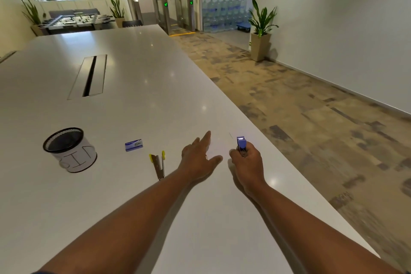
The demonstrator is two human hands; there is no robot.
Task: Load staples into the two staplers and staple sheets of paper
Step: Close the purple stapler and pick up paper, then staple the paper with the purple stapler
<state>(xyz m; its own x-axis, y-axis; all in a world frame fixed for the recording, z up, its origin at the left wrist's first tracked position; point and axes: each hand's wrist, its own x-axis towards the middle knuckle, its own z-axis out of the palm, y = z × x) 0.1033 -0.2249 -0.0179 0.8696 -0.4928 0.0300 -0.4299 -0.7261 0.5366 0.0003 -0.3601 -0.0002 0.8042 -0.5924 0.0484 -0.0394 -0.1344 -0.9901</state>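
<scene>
My right hand (pixel 246 162) is closed around a blue stapler (pixel 241 143) near the table's right edge, its nose pointing away from me. My left hand (pixel 199 155) lies flat with fingers spread, pressing on white paper (pixel 219 143) that barely shows against the white table. To the left of that hand a yellow stapler (pixel 159 163) lies swung open on the table. Farther left sits a small blue staple box (pixel 133 145).
A black mesh cup (pixel 70 149) labelled "BIN" stands at the left on the long white table (pixel 133 95). A cable slot (pixel 90 77) is set into the table's middle. The table's right edge drops to carpeted floor; a potted plant (pixel 261 29) stands by the wall.
</scene>
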